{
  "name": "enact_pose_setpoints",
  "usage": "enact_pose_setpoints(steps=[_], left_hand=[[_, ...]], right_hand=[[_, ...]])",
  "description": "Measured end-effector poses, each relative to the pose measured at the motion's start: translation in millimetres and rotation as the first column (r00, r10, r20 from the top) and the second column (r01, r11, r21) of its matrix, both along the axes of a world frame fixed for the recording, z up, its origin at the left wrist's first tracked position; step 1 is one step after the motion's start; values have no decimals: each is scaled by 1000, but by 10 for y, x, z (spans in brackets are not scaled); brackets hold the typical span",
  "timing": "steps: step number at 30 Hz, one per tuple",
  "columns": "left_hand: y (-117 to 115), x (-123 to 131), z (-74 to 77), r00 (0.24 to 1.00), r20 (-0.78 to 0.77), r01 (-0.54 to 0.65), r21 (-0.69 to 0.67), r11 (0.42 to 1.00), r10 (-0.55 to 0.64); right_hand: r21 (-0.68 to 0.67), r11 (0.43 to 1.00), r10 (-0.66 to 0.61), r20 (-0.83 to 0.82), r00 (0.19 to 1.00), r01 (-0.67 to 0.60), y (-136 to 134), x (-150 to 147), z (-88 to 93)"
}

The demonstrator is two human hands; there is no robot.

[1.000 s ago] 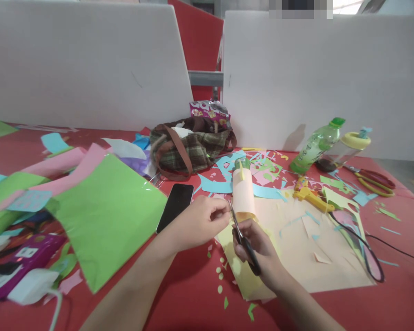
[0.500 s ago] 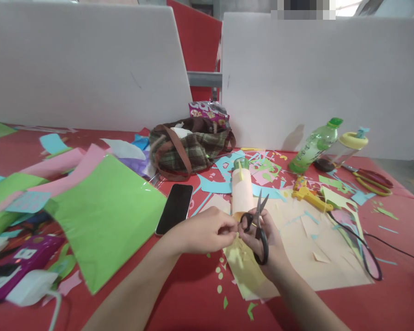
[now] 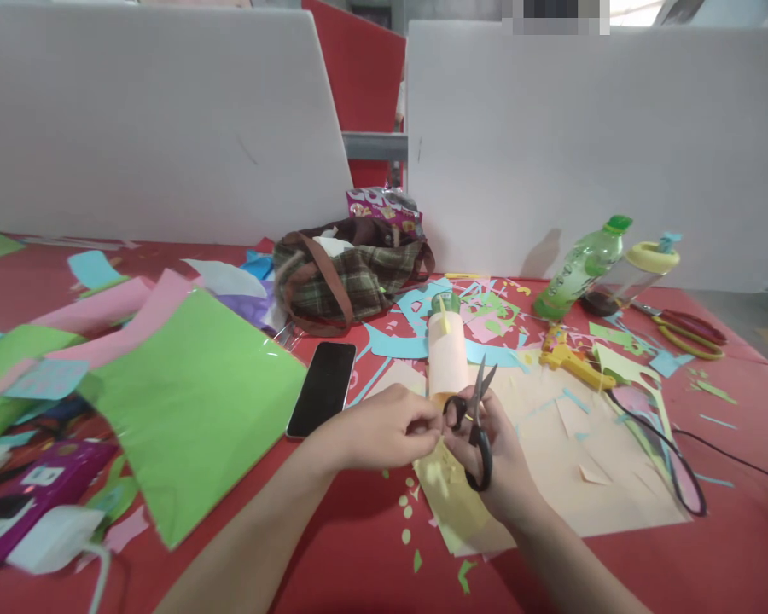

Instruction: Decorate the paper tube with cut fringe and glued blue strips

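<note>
My left hand (image 3: 377, 435) is closed in a pinch, thumb and fingers pressed on a tiny yellow paper scrap (image 3: 436, 438). My right hand (image 3: 496, 456) touches it from the right and holds black scissors (image 3: 475, 418) by the handles, blades pointing up and slightly apart. Below both hands lies a pale yellow paper sheet (image 3: 451, 507) with small cut bits on it. A bottle wrapped in peach paper (image 3: 446, 356) stands just behind the hands.
A black phone (image 3: 323, 388) lies left of the hands beside green sheets (image 3: 192, 401). A plaid bag (image 3: 349, 273), a green bottle (image 3: 579, 269), a yellow glue gun (image 3: 573, 360) with black cord, red scissors (image 3: 688, 331) and scattered scraps cover the red table (image 3: 358, 563). White boards stand behind.
One second ago the scissors pointed up-left at the piece in my left hand. The right hand then turned them upright and came against my left fingertips; little has moved since.
</note>
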State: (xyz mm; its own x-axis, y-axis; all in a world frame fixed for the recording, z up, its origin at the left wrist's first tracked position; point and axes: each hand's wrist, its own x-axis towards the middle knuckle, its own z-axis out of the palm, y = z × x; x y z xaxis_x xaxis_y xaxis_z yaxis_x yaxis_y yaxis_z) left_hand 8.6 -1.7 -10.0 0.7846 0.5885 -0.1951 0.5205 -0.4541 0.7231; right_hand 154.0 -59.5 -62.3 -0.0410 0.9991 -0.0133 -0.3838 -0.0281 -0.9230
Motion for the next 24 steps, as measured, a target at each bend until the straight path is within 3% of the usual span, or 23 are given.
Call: enact_pose_setpoints(steps=[8,16,19,24], left_hand=[[-16,63,5,998,54,-37,11,999,36],[-34,124,-32,986,136,-95,-13,995,96],[-20,101,8,977,159,-144,-16,989,145],[-3,61,69,928,250,-266,-74,961,276]], right_hand=[[-24,986,-164,-30,986,163,18,8,-31],[-36,979,-200,-29,979,199,24,6,-3],[-34,989,-143,-40,989,141,8,-3,4],[-41,998,55,-26,998,-56,-38,-28,7]])
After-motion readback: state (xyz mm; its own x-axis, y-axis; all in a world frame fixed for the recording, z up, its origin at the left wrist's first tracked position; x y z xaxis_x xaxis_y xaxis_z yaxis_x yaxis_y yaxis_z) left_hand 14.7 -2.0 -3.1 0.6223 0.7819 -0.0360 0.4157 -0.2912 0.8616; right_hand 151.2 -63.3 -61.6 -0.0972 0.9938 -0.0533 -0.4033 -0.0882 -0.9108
